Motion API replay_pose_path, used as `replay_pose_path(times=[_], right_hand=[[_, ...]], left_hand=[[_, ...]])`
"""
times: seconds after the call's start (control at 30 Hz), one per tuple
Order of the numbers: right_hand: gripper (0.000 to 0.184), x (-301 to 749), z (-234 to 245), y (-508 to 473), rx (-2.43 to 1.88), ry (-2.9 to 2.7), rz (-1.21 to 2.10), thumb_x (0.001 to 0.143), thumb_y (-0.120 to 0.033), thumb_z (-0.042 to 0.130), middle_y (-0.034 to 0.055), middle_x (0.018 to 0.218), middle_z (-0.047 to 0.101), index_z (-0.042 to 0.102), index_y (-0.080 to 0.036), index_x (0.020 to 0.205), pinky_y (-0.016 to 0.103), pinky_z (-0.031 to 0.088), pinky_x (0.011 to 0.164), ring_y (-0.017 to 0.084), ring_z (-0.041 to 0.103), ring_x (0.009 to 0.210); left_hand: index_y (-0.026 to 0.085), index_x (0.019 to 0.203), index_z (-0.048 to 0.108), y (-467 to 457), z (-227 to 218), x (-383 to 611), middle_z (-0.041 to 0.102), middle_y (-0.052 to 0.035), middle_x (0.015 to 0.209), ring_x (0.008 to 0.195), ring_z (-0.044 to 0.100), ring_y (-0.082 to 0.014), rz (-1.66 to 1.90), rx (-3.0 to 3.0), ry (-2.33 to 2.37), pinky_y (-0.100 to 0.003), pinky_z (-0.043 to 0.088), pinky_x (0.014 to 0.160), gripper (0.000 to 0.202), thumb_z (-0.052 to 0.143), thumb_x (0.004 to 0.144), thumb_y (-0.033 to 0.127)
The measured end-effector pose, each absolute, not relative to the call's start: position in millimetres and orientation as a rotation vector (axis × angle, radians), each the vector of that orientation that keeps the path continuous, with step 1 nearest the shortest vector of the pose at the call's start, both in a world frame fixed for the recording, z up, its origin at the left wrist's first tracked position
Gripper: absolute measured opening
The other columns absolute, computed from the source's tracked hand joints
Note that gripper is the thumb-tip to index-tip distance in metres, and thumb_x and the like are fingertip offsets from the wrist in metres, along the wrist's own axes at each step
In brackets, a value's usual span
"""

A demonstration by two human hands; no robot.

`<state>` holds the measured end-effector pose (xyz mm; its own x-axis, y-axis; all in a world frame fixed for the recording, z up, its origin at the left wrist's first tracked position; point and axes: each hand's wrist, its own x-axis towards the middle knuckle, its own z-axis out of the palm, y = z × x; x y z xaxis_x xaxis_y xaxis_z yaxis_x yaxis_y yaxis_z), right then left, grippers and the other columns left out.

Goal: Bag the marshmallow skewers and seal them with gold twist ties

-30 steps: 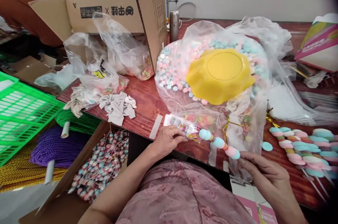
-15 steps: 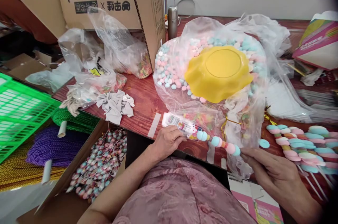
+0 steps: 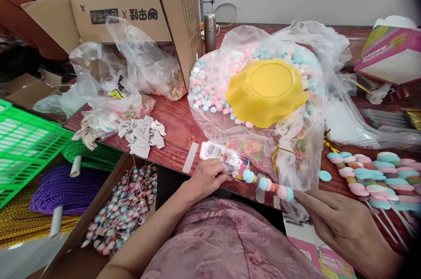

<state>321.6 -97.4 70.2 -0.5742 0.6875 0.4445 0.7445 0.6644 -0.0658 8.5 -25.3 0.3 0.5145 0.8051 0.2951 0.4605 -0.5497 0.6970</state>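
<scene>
A skewer of pastel blue and pink candy discs (image 3: 268, 184) lies across the front edge of the red wooden table (image 3: 177, 125). My left hand (image 3: 205, 178) pinches its left end, beside a small printed packet (image 3: 223, 156). My right hand (image 3: 338, 222) has its fingertips at the skewer's right end, fingers closed on the stick. Behind it sits a large clear bag of loose pink and blue candies (image 3: 213, 90) with a yellow wavy bowl (image 3: 266, 92) upside down on top.
Finished candy skewers (image 3: 371, 176) lie at the right. A lone blue disc (image 3: 325, 176) rests near them. A box of wrapped skewers (image 3: 123, 209) sits below left, by a green crate (image 3: 23, 147) and cord spools (image 3: 62, 184). A cardboard box (image 3: 131, 11) and plastic bags (image 3: 131, 77) stand behind.
The view has shifted slightly. The skewer and both hands sit a little lower and further left; my right hand has slid toward the skewer's tip.
</scene>
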Motion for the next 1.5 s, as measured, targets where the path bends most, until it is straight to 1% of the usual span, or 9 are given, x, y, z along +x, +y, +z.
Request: replay_pose_path(times=[0.33, 0.43, 0.63, 0.77, 0.87, 1.03, 1.17, 1.3, 1.5], right_hand=[[0.031, 321, 93, -88, -1.015, -2.629, -0.355, 0.086, 0.0, 0.04, 0.004, 0.08, 0.07, 0.064, -0.018, 0.094, 0.035, 0.039, 0.06, 0.017, 0.058, 0.061], [0.032, 315, 95, -89, -1.003, -2.652, -0.375, 0.09, -0.002, 0.037, 0.0044, 0.08, 0.07, 0.064, -0.018, 0.091, 0.036, 0.037, 0.059, 0.017, 0.056, 0.061], [0.028, 314, 85, -92, -1.03, -2.516, -0.357, 0.092, -0.001, 0.042, 0.0034, 0.083, 0.072, 0.063, -0.017, 0.101, 0.033, 0.04, 0.062, 0.016, 0.06, 0.067], [0.03, 323, 81, -97, -1.029, -2.477, -0.3, 0.091, -0.003, 0.048, 0.0045, 0.091, 0.074, 0.066, -0.02, 0.108, 0.036, 0.047, 0.074, 0.02, 0.065, 0.079], [0.032, 331, 80, -103, -1.046, -2.471, -0.265, 0.091, -0.006, 0.049, 0.0044, 0.094, 0.075, 0.067, -0.023, 0.112, 0.039, 0.047, 0.081, 0.022, 0.067, 0.085], [0.029, 354, 73, -110, -1.113, -2.406, -0.243, 0.093, -0.012, 0.052, 0.009, 0.095, 0.075, 0.066, -0.02, 0.117, 0.039, 0.047, 0.08, 0.022, 0.066, 0.083], [0.028, 361, 66, -115, -1.226, -2.279, -0.144, 0.093, -0.013, 0.053, 0.0067, 0.09, 0.074, 0.067, -0.024, 0.115, 0.034, 0.048, 0.074, 0.018, 0.067, 0.076], [0.026, 349, 66, -120, -1.21, -2.249, -0.1, 0.091, -0.01, 0.054, 0.0046, 0.086, 0.074, 0.068, -0.022, 0.109, 0.028, 0.051, 0.071, 0.016, 0.069, 0.075], [0.024, 329, 64, -120, -1.24, -2.194, -0.151, 0.091, -0.005, 0.055, 0.0043, 0.081, 0.073, 0.068, -0.02, 0.105, 0.028, 0.053, 0.068, 0.015, 0.069, 0.07]], left_hand=[[0.016, 0.067, 0.06, -25, -2, 7, 0.062, -0.0022, 0.066, 0.064, 0.055, -0.0127, 0.868, 2.411, 0.895, -0.025, 0.041, 0.061, 0.034, 0.058, 0.096, 0.034], [0.016, 0.069, 0.061, -25, -4, 6, 0.062, -0.0034, 0.067, 0.065, 0.055, -0.0135, 0.866, 2.482, 0.868, -0.025, 0.042, 0.061, 0.034, 0.055, 0.098, 0.033], [0.016, 0.072, 0.06, -27, -7, 6, 0.064, -0.0038, 0.07, 0.068, 0.056, -0.0148, 0.857, 2.563, 0.791, -0.027, 0.044, 0.065, 0.028, 0.056, 0.097, 0.027], [0.017, 0.071, 0.058, -29, -7, 7, 0.063, -0.0036, 0.071, 0.068, 0.055, -0.0147, 0.831, 2.529, 0.875, -0.027, 0.043, 0.064, 0.026, 0.058, 0.095, 0.026], [0.017, 0.069, 0.056, -31, -6, 9, 0.06, -0.0024, 0.069, 0.067, 0.054, -0.0141, 0.819, 2.483, 0.934, -0.026, 0.042, 0.063, 0.027, 0.058, 0.094, 0.025], [0.017, 0.071, 0.059, -30, 4, 9, 0.061, -0.0001, 0.069, 0.066, 0.055, -0.0129, 0.722, 2.34, 1.034, -0.025, 0.041, 0.063, 0.02, 0.067, 0.088, 0.023], [0.017, 0.072, 0.065, -28, 11, 6, 0.064, 0.0006, 0.07, 0.069, 0.058, -0.0128, 0.612, 2.251, 1.022, -0.024, 0.042, 0.066, 0.016, 0.07, 0.087, 0.022], [0.017, 0.073, 0.068, -25, 12, 4, 0.067, 0.0002, 0.072, 0.07, 0.06, -0.0121, 0.598, 2.178, 1.001, -0.023, 0.043, 0.066, 0.014, 0.071, 0.086, 0.021], [0.016, 0.073, 0.07, -26, 11, 7, 0.067, 0.0005, 0.071, 0.068, 0.06, -0.0114, 0.64, 2.171, 0.993, -0.022, 0.043, 0.065, 0.012, 0.073, 0.084, 0.018]])
